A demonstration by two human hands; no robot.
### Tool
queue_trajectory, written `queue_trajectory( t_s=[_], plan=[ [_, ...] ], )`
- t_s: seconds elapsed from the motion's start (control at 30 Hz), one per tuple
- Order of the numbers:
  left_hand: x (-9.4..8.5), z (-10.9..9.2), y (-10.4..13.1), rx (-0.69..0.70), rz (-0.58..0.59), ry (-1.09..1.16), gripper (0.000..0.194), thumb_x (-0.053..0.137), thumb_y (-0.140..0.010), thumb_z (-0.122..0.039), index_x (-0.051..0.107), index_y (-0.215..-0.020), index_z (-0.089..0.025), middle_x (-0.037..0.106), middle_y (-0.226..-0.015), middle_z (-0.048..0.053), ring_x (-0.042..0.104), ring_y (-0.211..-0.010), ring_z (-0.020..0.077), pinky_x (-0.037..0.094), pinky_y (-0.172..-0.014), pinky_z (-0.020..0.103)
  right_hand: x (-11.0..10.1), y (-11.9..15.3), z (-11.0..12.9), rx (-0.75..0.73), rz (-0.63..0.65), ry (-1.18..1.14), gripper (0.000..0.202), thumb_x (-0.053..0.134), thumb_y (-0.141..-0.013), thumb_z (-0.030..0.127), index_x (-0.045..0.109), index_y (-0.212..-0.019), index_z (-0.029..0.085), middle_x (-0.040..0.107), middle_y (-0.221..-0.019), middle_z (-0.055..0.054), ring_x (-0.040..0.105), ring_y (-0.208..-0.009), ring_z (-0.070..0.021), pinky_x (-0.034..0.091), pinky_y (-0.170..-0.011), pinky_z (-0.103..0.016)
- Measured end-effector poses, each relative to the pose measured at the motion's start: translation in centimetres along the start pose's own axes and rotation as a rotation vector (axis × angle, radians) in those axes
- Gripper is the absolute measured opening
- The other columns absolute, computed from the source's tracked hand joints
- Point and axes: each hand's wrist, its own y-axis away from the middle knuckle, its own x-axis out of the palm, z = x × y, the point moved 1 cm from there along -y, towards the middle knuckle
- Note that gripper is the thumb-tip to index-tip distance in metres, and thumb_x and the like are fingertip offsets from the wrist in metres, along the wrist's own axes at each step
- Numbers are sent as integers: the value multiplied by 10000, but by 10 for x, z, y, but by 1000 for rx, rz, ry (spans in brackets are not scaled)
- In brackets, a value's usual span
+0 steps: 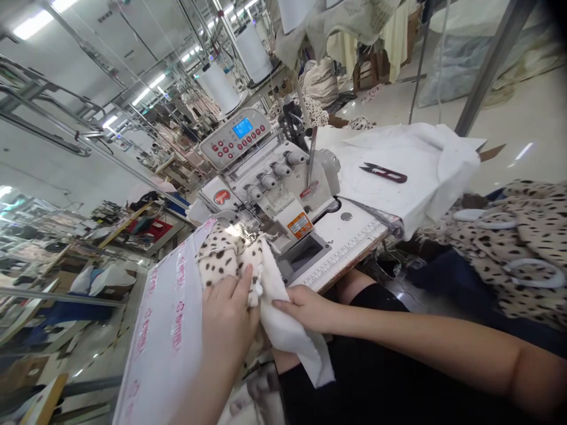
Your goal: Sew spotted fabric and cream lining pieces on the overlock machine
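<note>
A cream fabric piece with dark spots [219, 251] lies under the presser foot of a white overlock sewing machine [283, 186]. On its near part rests my left hand [228, 313], with bent fingers gripping the spotted cloth. A white fabric strip [277, 321] runs along the right side of the spotted piece up to the foot and hangs down over the table edge. My right hand [308, 308] pinches this strip between thumb and fingers, just in front of the machine. The needle area is lit, and the hands partly hide the fabric edges.
Thread snips [384, 172] lie on white cloth [398, 153] right of the machine. Thread cones [252, 52] stand above it. Spotted garments [518, 236] are heaped at the right. The table's left part has a printed white cover [166, 307]. A metal post [494, 68] rises behind.
</note>
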Motion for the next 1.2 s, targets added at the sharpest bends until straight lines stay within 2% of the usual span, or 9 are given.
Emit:
queue_trajectory(
  t_s=[0.1, 0.23, 0.47, 0.63, 0.77, 0.83, 1.0, 1.1, 1.2],
  plan=[
    [-7, -5, -9, 8, -61, 36, 343, 490, -736, -112, 569, -1067, -151, 543, -885, 87, 474, -831, 243, 346, -729, 383, 1, 0, 0, -21, 0, -1, 275, 428, -861, 294, 609, -780, 103, 594, -729, -41, 531, -693, -176, 419, -618, -248],
    [-1, -15, -15, 86, -64, 143, 371, 431, -681, -42, 555, -1026, -95, 553, -1038, 110, 456, -972, 268, 350, -814, 405, -3, 4, 3, -35, -7, 15, 261, 426, -854, 304, 575, -747, 119, 565, -700, -29, 510, -670, -161, 401, -607, -237],
    [12, -21, -13, 147, -69, 132, 389, 395, -681, -2, 527, -1043, -59, 563, -1028, 126, 501, -907, 243, 370, -777, 382, -17, 13, 8, -25, 16, -3, 284, 409, -840, 359, 480, -676, 138, 472, -617, -6, 432, -588, -130, 365, -546, -216],
    [19, -10, -31, 152, -128, 112, 335, 414, -703, -23, 543, -1010, -63, 569, -969, 130, 498, -866, 242, 393, -742, 364, -25, -3, 13, 10, -2, 12, 276, 413, -843, 337, 470, -660, 137, 458, -599, 0, 427, -581, -127, 338, -529, -205],
    [19, -2, -43, 196, -164, 65, 327, 421, -678, -12, 559, -970, -59, 573, -933, 121, 488, -843, 245, 402, -712, 363, -29, -17, 17, -23, -13, 51, 249, 434, -841, 288, 471, -646, 137, 425, -578, 14, 406, -579, -118, 325, -530, -196],
    [17, -1, -43, 145, -122, 80, 334, 441, -676, -22, 561, -984, -66, 562, -953, 113, 478, -865, 246, 409, -747, 369, -30, -20, 17, -36, -19, 59, 245, 440, -843, 282, 477, -649, 136, 405, -568, 22, 386, -565, -110, 321, -530, -195],
    [9, -1, -39, -117, 15, 130, 306, 483, -744, -126, 537, -1034, -45, 509, -930, 127, 466, -876, 248, 429, -783, 371, -31, -19, 13, -21, -28, 60, 269, 440, -855, 306, 477, -651, 135, 383, -551, 29, 368, -550, -105, 298, -506, -192],
    [11, 2, -45, -67, -16, 115, 237, 479, -738, -109, 565, -952, -58, 510, -862, 108, 468, -834, 240, 433, -742, 353, -31, -19, 13, -12, -31, 78, 262, 451, -853, 295, 479, -647, 135, 388, -547, 32, 368, -551, -105, 296, -508, -194],
    [18, 5, -50, 56, -136, 64, 225, 468, -720, -54, 581, -912, -84, 521, -859, 97, 452, -820, 227, 423, -709, 324, -30, -21, 14, -4, -35, 102, 233, 461, -850, 270, 505, -668, 131, 424, -568, 27, 390, -571, -110, 310, -528, -196]
  ],
)
